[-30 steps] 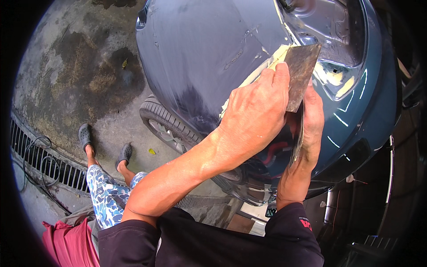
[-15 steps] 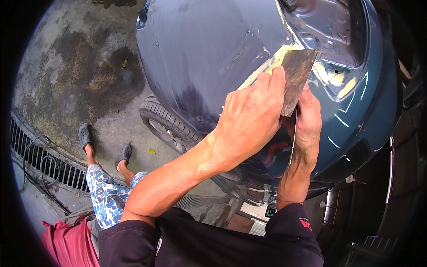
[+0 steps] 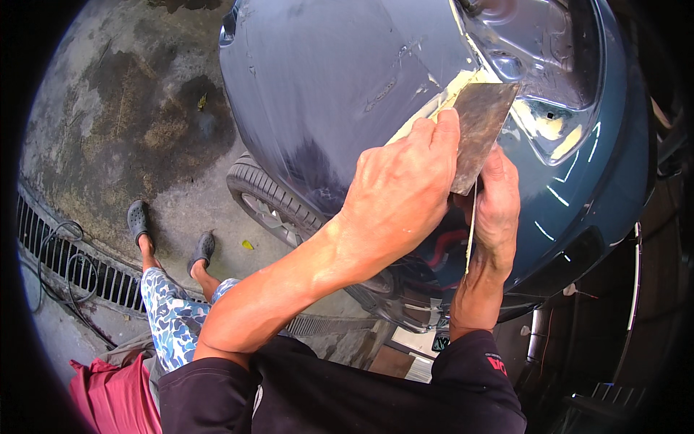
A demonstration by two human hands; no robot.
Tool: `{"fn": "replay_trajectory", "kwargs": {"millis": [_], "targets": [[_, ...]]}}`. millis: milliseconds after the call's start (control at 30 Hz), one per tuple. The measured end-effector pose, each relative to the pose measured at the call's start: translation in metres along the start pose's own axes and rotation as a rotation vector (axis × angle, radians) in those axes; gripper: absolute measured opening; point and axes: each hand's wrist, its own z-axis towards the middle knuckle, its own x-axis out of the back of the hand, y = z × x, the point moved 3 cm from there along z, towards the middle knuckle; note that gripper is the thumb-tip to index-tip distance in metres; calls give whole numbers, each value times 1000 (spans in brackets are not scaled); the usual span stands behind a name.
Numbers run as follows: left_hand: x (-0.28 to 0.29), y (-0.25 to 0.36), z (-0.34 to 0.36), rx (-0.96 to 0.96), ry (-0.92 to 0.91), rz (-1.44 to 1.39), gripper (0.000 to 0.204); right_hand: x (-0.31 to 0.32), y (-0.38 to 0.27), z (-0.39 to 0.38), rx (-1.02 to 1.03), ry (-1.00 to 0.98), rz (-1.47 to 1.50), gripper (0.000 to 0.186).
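My left hand (image 3: 401, 192) is closed on the left edge of a rectangular, brownish-grey metal filler spreader (image 3: 483, 130). The spreader's far end overlaps the cream body filler (image 3: 452, 92) along a seam of the car (image 3: 340, 72). Just to the right, my right hand (image 3: 497, 206) is closed with its thumb up, close under the spreader. A thin plate (image 3: 470, 242) seen edge-on, with a pale cream edge, runs down from the right fingers alongside the wrist. Its face is turned away, and the right fingertips are hidden.
More cream filler (image 3: 553, 129) marks the corner of the recess (image 3: 542, 65) at right. A wheel (image 3: 275, 202) sits below the panel. At left, another person's legs in patterned shorts (image 3: 177, 311) stand near a floor grate (image 3: 108, 278) with a black hose (image 3: 69, 253).
Both hands have shifted slightly left, and the spreader has come slightly toward me. The thin plate in my right hand now stands more upright. The other person's legs have not moved.
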Motion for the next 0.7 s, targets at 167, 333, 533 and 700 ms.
{"fn": "replay_trajectory", "kwargs": {"millis": [167,333,533,700], "targets": [[-2,-4,-4,46,10,-20,51,-2,0,-1,7,12,-68,51],[-4,-6,-7,47,2,-22,52,-5,4,-2,-3,26,-46,52],[-6,-10,-14,67,-27,-20,56,-4,6,-4,-18,-14,-63,52],[-9,-15,-23,69,-29,-26,58,-3,16,-7,-49,-88,-6,54]]}}
